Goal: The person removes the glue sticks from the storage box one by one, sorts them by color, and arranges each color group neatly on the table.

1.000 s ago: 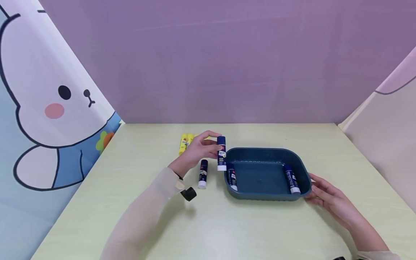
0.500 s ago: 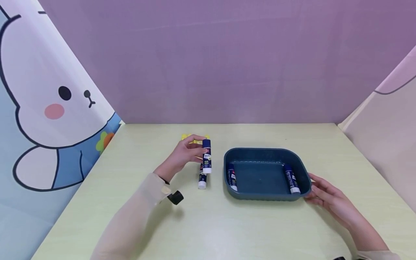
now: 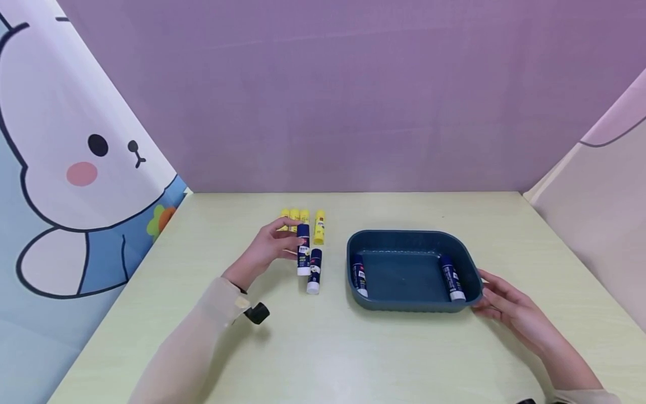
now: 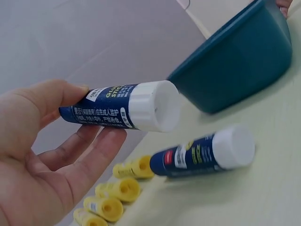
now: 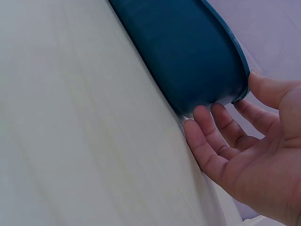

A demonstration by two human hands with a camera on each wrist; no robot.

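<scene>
In the head view my left hand pinches a dark blue glue stick between thumb and fingers, its white end down, above the table. Just to its right, a second blue glue stick lies on the table; the left wrist view shows the held glue stick apart from it. A dark teal plastic basin stands right of centre. Inside lie two more blue glue sticks, one by the left wall and one by the right. My right hand touches the basin's right end from outside with loosely bent fingers.
Several yellow glue sticks lie behind the left hand, mostly side by side, some partly hidden by it. A purple backdrop rises at the table's far edge. A cartoon-printed sheet hangs on the left.
My left hand has carried the held glue stick leftward from the basin's left rim, past the blue one lying on the table. The yellow sticks show more. Right hand and basin stay put.
</scene>
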